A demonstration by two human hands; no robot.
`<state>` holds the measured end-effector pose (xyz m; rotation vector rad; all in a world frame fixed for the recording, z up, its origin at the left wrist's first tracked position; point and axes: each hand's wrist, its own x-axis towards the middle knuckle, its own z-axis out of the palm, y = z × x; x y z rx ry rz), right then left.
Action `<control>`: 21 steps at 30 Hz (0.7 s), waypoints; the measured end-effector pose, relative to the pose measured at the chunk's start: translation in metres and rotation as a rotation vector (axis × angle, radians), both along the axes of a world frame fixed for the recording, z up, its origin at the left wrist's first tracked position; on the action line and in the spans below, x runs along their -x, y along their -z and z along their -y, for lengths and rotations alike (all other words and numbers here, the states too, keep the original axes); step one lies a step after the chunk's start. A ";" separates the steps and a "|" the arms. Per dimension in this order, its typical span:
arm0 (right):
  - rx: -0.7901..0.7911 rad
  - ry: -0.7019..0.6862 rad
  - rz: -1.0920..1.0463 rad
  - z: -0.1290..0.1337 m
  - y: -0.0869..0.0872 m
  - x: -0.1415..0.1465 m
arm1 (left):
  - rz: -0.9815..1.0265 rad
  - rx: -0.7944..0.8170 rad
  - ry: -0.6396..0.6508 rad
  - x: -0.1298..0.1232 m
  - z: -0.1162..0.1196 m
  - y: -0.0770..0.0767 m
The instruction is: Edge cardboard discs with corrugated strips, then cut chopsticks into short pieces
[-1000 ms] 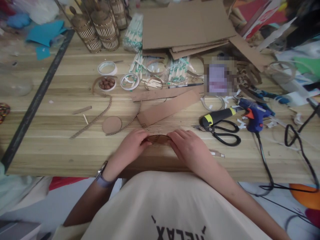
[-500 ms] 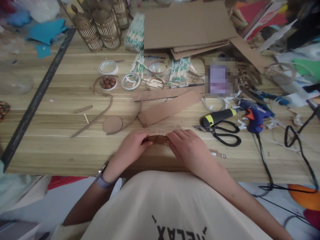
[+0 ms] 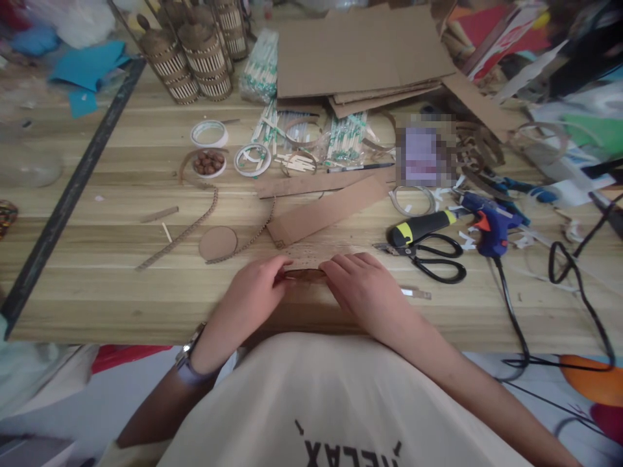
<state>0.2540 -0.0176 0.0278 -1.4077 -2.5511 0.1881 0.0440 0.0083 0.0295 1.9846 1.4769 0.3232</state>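
Brown piece (image 3: 304,275), clamped at its two ends between left hand (image 3: 253,292) and right hand (image 3: 365,285), a short gap between them, over the near side of the worktop (image 3: 121,292). Toward the back, a cardboard stack (image 3: 360,52). Just beyond the hands, a slanting cardboard strip (image 3: 328,211). Rightward, a blue glue gun (image 3: 494,224), then black scissors (image 3: 413,250). Leftward, a flat cardboard disc (image 3: 217,244); farther back, a white bowl (image 3: 209,174) of brown balls.

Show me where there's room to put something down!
The table is bare at front left, between the black strip and the left hand, closer in than the cardboard disc. The right is crowded, around the glue gun and scissors.
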 end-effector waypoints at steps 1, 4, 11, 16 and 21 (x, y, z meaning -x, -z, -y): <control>0.037 0.010 -0.032 -0.001 0.001 -0.003 | 0.014 0.008 -0.025 0.004 0.000 -0.003; 0.164 0.076 -0.198 -0.004 0.000 -0.013 | 0.071 0.029 -0.120 0.014 -0.002 -0.009; 0.374 0.149 -0.512 -0.016 -0.026 -0.021 | 0.685 0.418 -0.114 -0.009 0.002 -0.007; 0.058 0.218 -0.465 -0.018 -0.024 -0.012 | 0.959 0.334 -0.400 -0.041 0.000 0.007; -0.199 0.118 -0.554 0.003 -0.021 -0.003 | 1.193 0.301 -0.593 -0.049 -0.013 0.008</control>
